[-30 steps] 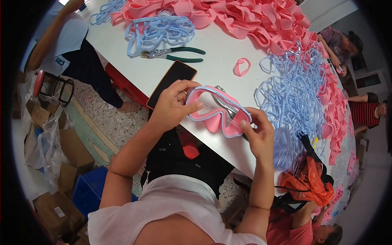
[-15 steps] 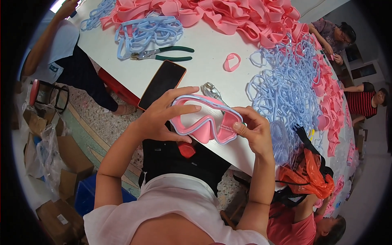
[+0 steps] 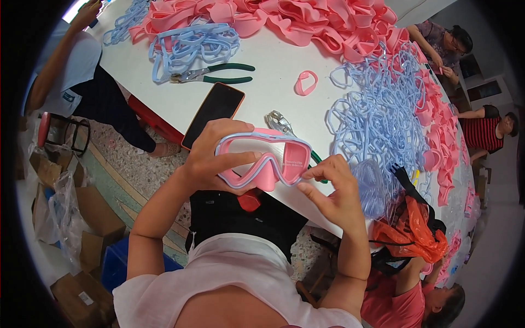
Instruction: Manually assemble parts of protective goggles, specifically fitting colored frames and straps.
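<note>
**Both hands grip a pink swim mask at the table's near edge**

The left hand (image 3: 210,158) is closed around the left end of the swim mask (image 3: 262,158), fingers curled over the top rim and thumb pressed along the lower frame. The right hand (image 3: 333,188) pinches the mask's right end, fingertips on its rim and lens edge. The mask is held up just off the white table (image 3: 268,95), over its near edge and above the person's lap.

The left palm covers the mask's left side, and the right fingers hide its right corner, so any buckle or strap fitting there cannot be made out. Small print on the right lens is too fine to read. The mask has a soft pink skirt, a pale blue frame running round two clear lenses, and a dip at the nose.

Just behind the mask, metal pliers (image 3: 280,123) lie partly hidden, only their jaws and a bit of green handle showing. A black phone (image 3: 213,113) in an orange case lies to the left. Farther back are green-handled pliers (image 3: 216,74), a single pink ring (image 3: 305,83), a heap of pale blue frames (image 3: 383,120) and a heap of pink skirts (image 3: 306,22). Other people at the table's edges are cut off by the picture's rim.
</note>
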### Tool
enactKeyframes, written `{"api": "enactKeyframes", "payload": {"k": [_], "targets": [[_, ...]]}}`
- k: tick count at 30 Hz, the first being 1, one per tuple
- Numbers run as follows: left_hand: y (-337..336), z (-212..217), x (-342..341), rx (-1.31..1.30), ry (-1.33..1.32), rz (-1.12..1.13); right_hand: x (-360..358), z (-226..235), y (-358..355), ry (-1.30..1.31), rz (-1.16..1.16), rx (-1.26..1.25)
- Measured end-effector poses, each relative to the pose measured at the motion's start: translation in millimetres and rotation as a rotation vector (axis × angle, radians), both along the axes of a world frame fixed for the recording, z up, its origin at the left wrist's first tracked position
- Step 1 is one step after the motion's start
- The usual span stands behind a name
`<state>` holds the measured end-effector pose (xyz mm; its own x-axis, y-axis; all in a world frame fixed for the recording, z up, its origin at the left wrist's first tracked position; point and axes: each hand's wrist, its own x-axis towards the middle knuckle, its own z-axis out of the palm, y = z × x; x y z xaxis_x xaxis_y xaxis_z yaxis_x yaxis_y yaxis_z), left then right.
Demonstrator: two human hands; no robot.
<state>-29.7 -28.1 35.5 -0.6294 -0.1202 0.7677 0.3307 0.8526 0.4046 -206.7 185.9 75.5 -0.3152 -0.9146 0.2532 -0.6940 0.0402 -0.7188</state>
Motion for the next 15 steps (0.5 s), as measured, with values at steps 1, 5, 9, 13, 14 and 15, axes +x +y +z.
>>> {"api": "enactKeyframes", "payload": {"k": [1,5,9,13,14,15], "targets": [[1.6,0.2,-0.2,0.0,0.002,-0.002,4.3,0.7,-1.7,0.002,-0.002,0.0],[7.6,2.1,0.9,-0.144,0.056,0.029,14.9,0.0,-6.8,0.228,-0.121,0.031],[14.1,2.4,5.3,-0.232,0.068,0.089,17.6,-0.3,-10.7,0.3,-0.128,0.029],[15.1,5.5,6.4,-0.202,0.069,0.098,9.4,-0.9,-10.4,0.019,-0.112,0.008],[14.6,4.4,5.5,-0.188,0.074,0.086,7.9,1.6,-11.6,0.015,-0.101,-0.008],[14.4,3.3,4.6,-0.175,0.078,0.073,6.2,3.5,-12.1,0.01,-0.092,-0.024]]}}
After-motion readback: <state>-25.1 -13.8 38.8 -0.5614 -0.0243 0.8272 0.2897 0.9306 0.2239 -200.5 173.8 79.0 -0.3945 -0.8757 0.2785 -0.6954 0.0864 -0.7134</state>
